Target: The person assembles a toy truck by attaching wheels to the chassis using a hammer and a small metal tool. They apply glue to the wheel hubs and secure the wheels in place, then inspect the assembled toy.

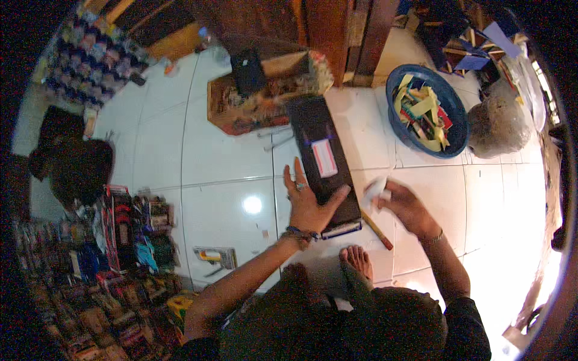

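A long black box (310,123) lies on the tiled floor in front of me. On its top sits a white label (324,158) with reddish lines. My left hand (308,207) rests on the box's near left part, fingers spread and thumb reaching across the top. To the right of the box, my right hand (408,209) is closed on a small white piece (374,191), blurred by motion; its kind does not show. Below that hand a thin yellowish-brown stick (378,231) with a reddish end lies along the box's right side.
An open wooden box (223,105) stands beyond the black box. Back right are a blue basin (394,123) of paper scraps and a plastic-wrapped bundle (501,123). A yellow-and-grey tool (214,257) lies left of my arm, near many stacked packages (114,283). My bare foot (357,262) is close.
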The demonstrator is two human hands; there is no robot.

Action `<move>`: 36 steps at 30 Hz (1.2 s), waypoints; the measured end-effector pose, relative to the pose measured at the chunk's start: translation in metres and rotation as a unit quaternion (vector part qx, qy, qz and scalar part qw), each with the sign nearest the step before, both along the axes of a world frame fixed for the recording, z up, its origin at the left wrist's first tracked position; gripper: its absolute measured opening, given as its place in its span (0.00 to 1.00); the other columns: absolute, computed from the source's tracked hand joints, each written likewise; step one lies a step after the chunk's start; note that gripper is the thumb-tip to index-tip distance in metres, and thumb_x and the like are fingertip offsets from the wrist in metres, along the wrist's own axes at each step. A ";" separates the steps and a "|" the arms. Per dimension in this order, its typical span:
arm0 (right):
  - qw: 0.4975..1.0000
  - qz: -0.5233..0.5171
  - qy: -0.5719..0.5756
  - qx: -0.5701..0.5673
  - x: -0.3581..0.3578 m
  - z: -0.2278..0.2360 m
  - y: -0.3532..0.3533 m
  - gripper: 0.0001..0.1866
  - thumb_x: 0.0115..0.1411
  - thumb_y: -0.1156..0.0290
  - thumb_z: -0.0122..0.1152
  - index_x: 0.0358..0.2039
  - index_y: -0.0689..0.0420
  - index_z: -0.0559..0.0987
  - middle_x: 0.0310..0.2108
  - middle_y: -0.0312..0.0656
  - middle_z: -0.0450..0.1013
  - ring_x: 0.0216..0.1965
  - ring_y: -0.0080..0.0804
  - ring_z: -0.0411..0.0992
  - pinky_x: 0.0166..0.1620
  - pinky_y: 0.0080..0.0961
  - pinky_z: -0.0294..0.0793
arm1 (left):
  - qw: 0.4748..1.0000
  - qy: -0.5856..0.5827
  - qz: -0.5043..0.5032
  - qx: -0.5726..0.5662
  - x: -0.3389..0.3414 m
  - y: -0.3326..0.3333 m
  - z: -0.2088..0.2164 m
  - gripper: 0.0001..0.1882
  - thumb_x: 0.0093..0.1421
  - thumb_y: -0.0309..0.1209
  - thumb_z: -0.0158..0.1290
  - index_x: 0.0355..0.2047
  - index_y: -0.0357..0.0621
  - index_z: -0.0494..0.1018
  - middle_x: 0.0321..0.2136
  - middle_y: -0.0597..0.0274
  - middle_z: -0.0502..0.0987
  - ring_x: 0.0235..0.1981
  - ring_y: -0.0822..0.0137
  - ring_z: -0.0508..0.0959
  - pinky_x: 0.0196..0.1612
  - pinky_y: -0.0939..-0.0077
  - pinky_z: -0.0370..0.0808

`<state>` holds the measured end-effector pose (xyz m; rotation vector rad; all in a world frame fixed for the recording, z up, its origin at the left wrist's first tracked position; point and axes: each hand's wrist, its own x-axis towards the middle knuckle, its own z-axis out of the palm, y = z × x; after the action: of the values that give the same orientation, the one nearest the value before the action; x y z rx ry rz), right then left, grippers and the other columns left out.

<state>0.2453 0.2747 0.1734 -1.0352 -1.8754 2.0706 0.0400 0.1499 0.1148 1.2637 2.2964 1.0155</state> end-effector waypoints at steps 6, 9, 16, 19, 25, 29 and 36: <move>0.924 -0.232 0.009 0.304 -0.076 -0.050 0.101 0.18 0.58 0.59 0.68 0.41 0.61 0.81 0.32 0.39 0.77 0.28 0.27 0.72 0.33 0.27 0.72 | 0.991 -0.033 0.007 -0.131 0.013 0.040 0.004 0.80 0.35 0.65 0.69 0.70 0.44 0.25 0.65 0.20 0.35 0.64 0.20 0.45 0.63 0.33 0.53; 0.857 -0.293 0.002 0.425 -0.125 -0.070 0.144 0.19 0.58 0.58 0.68 0.39 0.62 0.81 0.33 0.47 0.78 0.32 0.38 0.77 0.37 0.33 0.74 | 0.979 -0.028 0.000 -0.203 0.005 0.039 -0.001 0.80 0.35 0.59 0.72 0.69 0.44 0.21 0.64 0.18 0.36 0.62 0.21 0.49 0.62 0.34 0.58; 0.778 -0.166 -0.017 0.606 -0.222 -0.109 0.221 0.16 0.57 0.61 0.65 0.41 0.59 0.78 0.36 0.53 0.77 0.36 0.54 0.76 0.38 0.45 0.76 | 0.951 0.029 -0.120 -0.284 -0.037 0.004 0.017 0.79 0.33 0.46 0.74 0.70 0.43 0.25 0.70 0.41 0.35 0.63 0.25 0.50 0.63 0.38 0.59; 0.792 -0.122 -0.205 0.562 -0.244 -0.138 0.241 0.14 0.60 0.62 0.61 0.39 0.58 0.79 0.35 0.53 0.77 0.34 0.52 0.77 0.37 0.45 0.76 | 0.973 0.052 -0.157 -0.163 -0.053 -0.016 0.021 0.78 0.32 0.45 0.74 0.71 0.54 0.25 0.63 0.19 0.45 0.61 0.22 0.56 0.55 0.32 0.66; 0.733 -0.140 -0.045 0.664 -0.237 -0.152 0.255 0.20 0.60 0.63 0.60 0.49 0.61 0.75 0.41 0.57 0.75 0.43 0.56 0.74 0.45 0.45 0.74 | 0.956 0.087 -0.049 -0.277 -0.050 -0.024 0.018 0.79 0.32 0.52 0.74 0.71 0.52 0.26 0.61 0.26 0.52 0.58 0.29 0.62 0.50 0.29 0.67; 0.716 -0.150 0.048 0.680 -0.234 -0.141 0.248 0.20 0.62 0.64 0.59 0.49 0.63 0.74 0.44 0.59 0.73 0.44 0.58 0.72 0.47 0.46 0.72 | 0.958 0.052 -0.037 -0.278 -0.049 -0.025 0.025 0.79 0.31 0.50 0.73 0.71 0.53 0.26 0.58 0.29 0.56 0.56 0.31 0.65 0.48 0.31 0.70; 0.777 -0.150 0.027 0.611 -0.225 -0.123 0.230 0.22 0.63 0.61 0.60 0.51 0.64 0.73 0.46 0.58 0.72 0.47 0.57 0.71 0.52 0.45 0.70 | 0.984 -0.018 -0.034 -0.175 -0.107 -0.050 0.036 0.78 0.33 0.49 0.72 0.71 0.48 0.24 0.54 0.28 0.63 0.56 0.32 0.66 0.56 0.40 0.66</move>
<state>0.0201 0.5051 0.0501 -0.7483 -2.1711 0.3854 -0.0672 0.1001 0.1511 1.1559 2.2613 0.5713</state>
